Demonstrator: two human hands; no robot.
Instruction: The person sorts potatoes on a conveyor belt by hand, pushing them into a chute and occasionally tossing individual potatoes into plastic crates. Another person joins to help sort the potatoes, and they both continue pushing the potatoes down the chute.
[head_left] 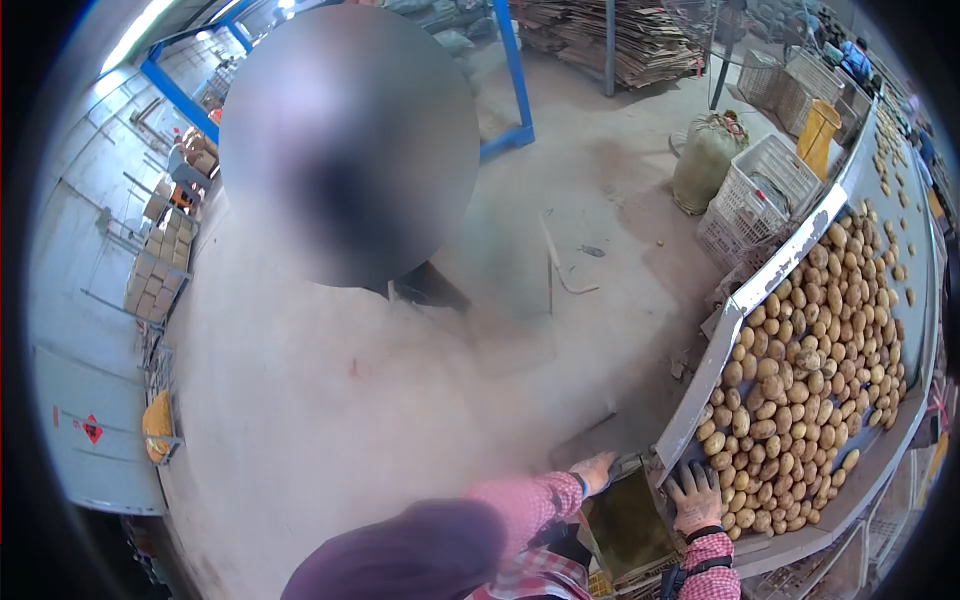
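Observation:
My right hand (pixel 695 497) lies with fingers spread at the low end of a metal sorting table, beside a heap of potatoes (pixel 790 400). Its fingers look dark, as if in a worn glove. Between my arms is an open-topped container (pixel 628 525) with a dark olive inside. My left hand (pixel 596 472) reaches to the upper left corner of that container, its fingers bunched small near the rim; whether they grip it I cannot tell. Both sleeves are red-and-white checked. The potatoes spread over the sloping table top, held in by a raised metal edge (pixel 752 290).
White plastic crates (pixel 765 180), a full sack (pixel 710 160) and a yellow bag (pixel 820 138) stand along the table. Flattened cardboard (pixel 610 40) is stacked behind. A blue metal frame (pixel 513 75) rises beyond a blurred area. Other people work far off. Stacked boxes (pixel 160 265) line the left wall.

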